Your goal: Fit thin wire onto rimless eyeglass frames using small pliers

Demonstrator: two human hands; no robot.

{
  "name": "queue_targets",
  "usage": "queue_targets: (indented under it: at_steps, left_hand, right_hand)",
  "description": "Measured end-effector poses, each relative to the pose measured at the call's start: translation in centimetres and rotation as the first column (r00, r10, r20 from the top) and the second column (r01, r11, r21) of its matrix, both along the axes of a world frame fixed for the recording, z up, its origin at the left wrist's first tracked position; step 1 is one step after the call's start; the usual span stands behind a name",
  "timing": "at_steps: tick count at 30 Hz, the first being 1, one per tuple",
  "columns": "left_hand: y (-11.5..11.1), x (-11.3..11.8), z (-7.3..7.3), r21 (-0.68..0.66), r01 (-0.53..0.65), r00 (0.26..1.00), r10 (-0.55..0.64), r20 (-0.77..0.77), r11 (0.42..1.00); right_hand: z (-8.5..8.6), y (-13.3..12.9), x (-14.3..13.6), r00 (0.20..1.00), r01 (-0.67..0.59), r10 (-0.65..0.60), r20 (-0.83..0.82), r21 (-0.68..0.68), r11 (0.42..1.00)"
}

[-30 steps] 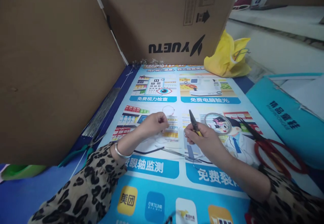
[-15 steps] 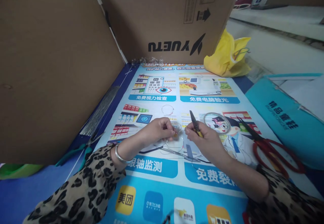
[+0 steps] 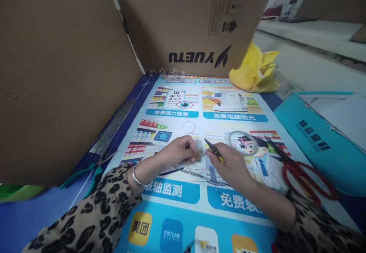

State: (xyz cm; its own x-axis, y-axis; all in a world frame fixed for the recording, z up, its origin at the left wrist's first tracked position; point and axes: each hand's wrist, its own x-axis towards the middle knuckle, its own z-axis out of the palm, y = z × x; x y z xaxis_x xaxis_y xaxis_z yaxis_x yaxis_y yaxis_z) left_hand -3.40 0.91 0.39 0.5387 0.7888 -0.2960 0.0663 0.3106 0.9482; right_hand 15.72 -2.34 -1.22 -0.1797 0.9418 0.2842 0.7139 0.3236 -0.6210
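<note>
In the head view, the left hand (image 3: 185,150) is nearly closed, its thumb and forefinger pinching a thin, pale wire piece (image 3: 201,153). The right hand (image 3: 227,160) is curled around a slim pointed tool with a dark tip and yellow grip (image 3: 215,152), which slants up toward the far left. The right fingertips are pressed together beside the wire piece; whether they also grip it, I cannot tell.

The wire piece is between the two hands, above the printed blue-and-white poster (image 3: 171,203). It looks fine and curved, but its full shape is too faint to make out, and the left fingers hide part of it.

A thin wire ring (image 3: 189,127) lies on the poster, just beyond the hands. Loose dark wires (image 3: 197,175) lie nearer, partly behind the left hand. To the right are a round, clear-rimmed dish (image 3: 243,143) and large red-handled scissors (image 3: 309,182), with the right forearm near them. On the left, green-handled pliers (image 3: 95,169) rest near a bundle of straight silver wires (image 3: 113,127) on the blue tabletop (image 3: 61,211). Tall brown cardboard panels (image 3: 63,73) close off the left and far sides. A crumpled yellow bag (image 3: 254,70) sits at the far right, and a teal cardboard box (image 3: 317,138) nearer.
</note>
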Motion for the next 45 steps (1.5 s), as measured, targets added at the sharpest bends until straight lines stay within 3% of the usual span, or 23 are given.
queue_targets:
  at_steps: [6,10,16,23,31,39,45]
  left_hand:
    - [-0.2,0.3,0.4,-0.011,-0.057,0.998,0.057,-0.018,0.998]
    - [-0.3,0.2,0.4,-0.037,-0.026,0.999,0.025,-0.023,0.999]
    - [-0.1,0.0,0.3,0.053,0.031,0.991,-0.023,-0.134,0.998]
    - [-0.2,0.1,0.8,0.016,0.066,0.983,-0.063,-0.173,0.998]
    - [-0.3,0.2,0.6,-0.003,0.095,0.988,-0.094,-0.126,0.996]
    - [-0.5,0.6,1.0,0.075,-0.004,0.982,0.018,-0.186,0.997]
    - [-0.4,0.5,0.4,0.149,-0.013,0.975,0.045,-0.217,0.989]
  right_hand:
    - [0.1,-0.4,0.0,0.998,-0.038,0.035,-0.057,-0.057,0.998]
    - [0.8,-0.3,-0.1,0.984,0.011,-0.037,-0.176,-0.148,0.989]
    - [1.3,0.0,-0.2,0.954,0.029,-0.106,-0.282,-0.264,0.964]
    - [1.4,0.0,-0.7,0.907,0.038,-0.192,-0.375,-0.382,0.924]
    - [0.8,0.2,-0.8,0.855,0.009,-0.216,-0.472,-0.401,0.916]
    - [0.8,0.3,-0.7,0.834,-0.057,-0.183,-0.521,-0.41,0.91]
    - [1.0,0.2,-0.4,0.851,-0.081,-0.159,-0.501,-0.424,0.902]
